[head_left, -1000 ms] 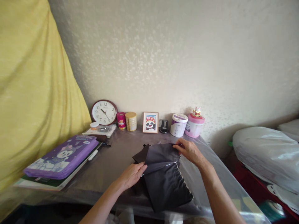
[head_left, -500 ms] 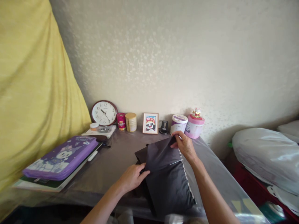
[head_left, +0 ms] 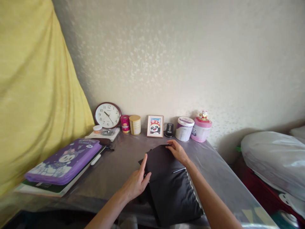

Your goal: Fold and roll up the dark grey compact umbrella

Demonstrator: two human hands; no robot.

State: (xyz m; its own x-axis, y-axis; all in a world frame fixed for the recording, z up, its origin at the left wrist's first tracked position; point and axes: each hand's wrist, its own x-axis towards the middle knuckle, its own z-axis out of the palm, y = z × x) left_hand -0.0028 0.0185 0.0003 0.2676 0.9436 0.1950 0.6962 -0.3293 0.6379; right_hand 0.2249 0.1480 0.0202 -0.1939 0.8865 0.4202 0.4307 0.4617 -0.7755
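A dark grey folded cloth [head_left: 170,184] with a white-trimmed edge lies on the table [head_left: 114,168] in front of me. My left hand [head_left: 137,183] rests at the cloth's left edge, fingers stretched out against the fold. My right hand [head_left: 177,151] lies flat on the far top corner of the cloth, pressing it down, fingers extended.
Along the wall stand a round clock [head_left: 107,114], a pink tin [head_left: 125,123], a gold tin [head_left: 134,124], a small framed panda picture [head_left: 155,126], a white tub [head_left: 184,128] and a pink jar [head_left: 201,129]. A purple case [head_left: 64,160] lies on books at left. A white bag [head_left: 274,159] sits at right.
My right hand carried the lifted upper flap of the cloth leftward and down, so it now lies flat. My left hand opened its fingers along the left edge.
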